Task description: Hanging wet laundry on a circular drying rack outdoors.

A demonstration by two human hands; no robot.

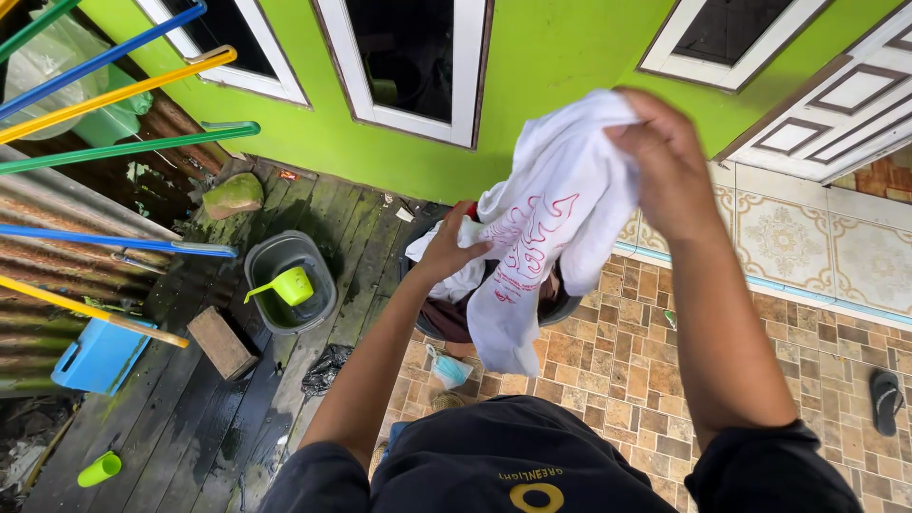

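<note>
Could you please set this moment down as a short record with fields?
right hand: right hand grips the top of a white garment with red print, held up
left hand: left hand holds the garment's lower edge
below: dark basin with more laundry
left side: grey bucket holding a green scoop, on wet planks
rack: coloured bars at upper left
floor: sandal on brown tiles

Right hand (665, 166) fingertips buried in folds of white cloth (556, 223). Dark basin (560, 306) mostly covered by cloth and left hand (446, 249); contents couldn't be made out. Coloured poles (114, 95) cut off at left edge. Black sandal (885, 399) clipped at right edge. Window (413, 57) interior too dark to tell.
</note>
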